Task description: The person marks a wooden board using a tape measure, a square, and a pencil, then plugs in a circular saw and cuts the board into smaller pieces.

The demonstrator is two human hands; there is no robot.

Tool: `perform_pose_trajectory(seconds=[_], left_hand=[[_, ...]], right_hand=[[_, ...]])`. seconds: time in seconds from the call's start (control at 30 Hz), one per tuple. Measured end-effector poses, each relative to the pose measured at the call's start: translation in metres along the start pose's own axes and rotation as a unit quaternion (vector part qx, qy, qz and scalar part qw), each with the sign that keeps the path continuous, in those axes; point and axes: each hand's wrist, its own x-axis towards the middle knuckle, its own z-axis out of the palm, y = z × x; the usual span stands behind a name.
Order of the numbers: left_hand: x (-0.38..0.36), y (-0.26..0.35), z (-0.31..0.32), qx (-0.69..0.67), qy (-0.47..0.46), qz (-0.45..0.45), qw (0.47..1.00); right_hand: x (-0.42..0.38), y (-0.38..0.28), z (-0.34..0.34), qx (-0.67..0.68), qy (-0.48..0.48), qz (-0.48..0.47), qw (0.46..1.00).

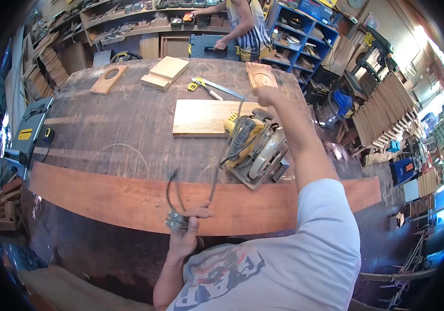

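My left hand [186, 237] is closed round a dark grey plug end [174, 221] of a power cord, low over the front board. From there the grey cord [214, 184] loops upward past a yellow circular saw [250, 142]. The saw rests on the workbench, partly on a long reddish board [113, 194]. My right hand [266, 97] is stretched out above the saw, fingers curled; the cord rises towards it and seems held there, though the fingers are partly hidden. Under the saw's left side lies a pale plank [198, 116].
On the workbench [82, 124] lie a handsaw [224, 89], a yellow-handled tool [196, 84], stacked wood blocks [165, 72], a holed block [109, 79], a carved block [261, 76] and a tape measure [49, 136]. Behind, a person [248, 28] stands beside blue shelves [300, 36].
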Motion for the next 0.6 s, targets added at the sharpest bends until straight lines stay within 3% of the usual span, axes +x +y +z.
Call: perform_pose_trajectory(seconds=[0.03, 0.1, 0.17, 0.2, 0.23, 0.27, 0.33, 0.37, 0.4, 0.43, 0.47, 0.5, 0.53, 0.57, 0.6], left_hand=[[-0.001, 0.0, -0.001, -0.009, 0.003, -0.011, 1.0], [-0.005, -0.002, -0.007, -0.037, 0.033, -0.027, 0.998], [-0.011, -0.008, -0.033, -0.066, 0.087, -0.039, 0.993], [-0.015, -0.012, -0.055, 0.007, 0.115, -0.013, 0.993], [-0.016, -0.008, -0.067, -0.047, 0.184, 0.001, 0.982], [-0.019, -0.003, -0.084, -0.106, 0.241, -0.004, 0.965], [-0.014, 0.011, -0.112, -0.066, 0.177, 0.067, 0.98], [-0.012, 0.007, -0.108, -0.057, 0.198, 0.036, 0.978], [-0.007, 0.003, -0.1, -0.05, 0.216, 0.009, 0.975], [0.021, 0.02, -0.062, 0.012, 0.141, 0.019, 0.99], [0.046, 0.036, -0.017, 0.073, 0.064, 0.03, 0.995], [0.05, 0.025, 0.003, 0.077, 0.021, 0.071, 0.994], [0.048, 0.018, 0.02, 0.061, 0.035, 0.063, 0.995], [0.045, 0.011, 0.037, 0.045, 0.05, 0.056, 0.996], [0.038, 0.009, 0.053, 0.011, 0.123, 0.003, 0.992]], right_hand=[[-0.032, 0.011, 0.001, 0.043, 0.007, 0.054, 0.998], [-0.046, 0.062, 0.053, -0.013, 0.057, 0.097, 0.994], [-0.083, 0.07, 0.057, 0.076, 0.108, 0.065, 0.989], [-0.105, 0.067, 0.05, 0.12, 0.134, 0.048, 0.983], [-0.137, 0.054, 0.032, 0.233, 0.192, 0.011, 0.953], [-0.173, 0.033, 0.008, 0.342, 0.245, -0.027, 0.907], [-0.236, -0.017, -0.031, 0.44, 0.339, -0.107, 0.825], [-0.264, -0.051, -0.049, 0.539, 0.349, -0.139, 0.754], [-0.296, -0.088, -0.063, 0.638, 0.296, -0.136, 0.698], [-0.318, -0.113, -0.071, 0.704, 0.171, -0.178, 0.666], [-0.33, -0.151, -0.066, 0.724, 0.125, -0.295, 0.611], [-0.315, -0.191, -0.054, 0.65, 0.205, -0.484, 0.548], [-0.321, -0.222, -0.056, 0.618, 0.203, -0.512, 0.56], [-0.312, -0.254, -0.052, 0.583, 0.264, -0.507, 0.577], [-0.302, -0.272, -0.049, 0.544, 0.323, -0.502, 0.59]])
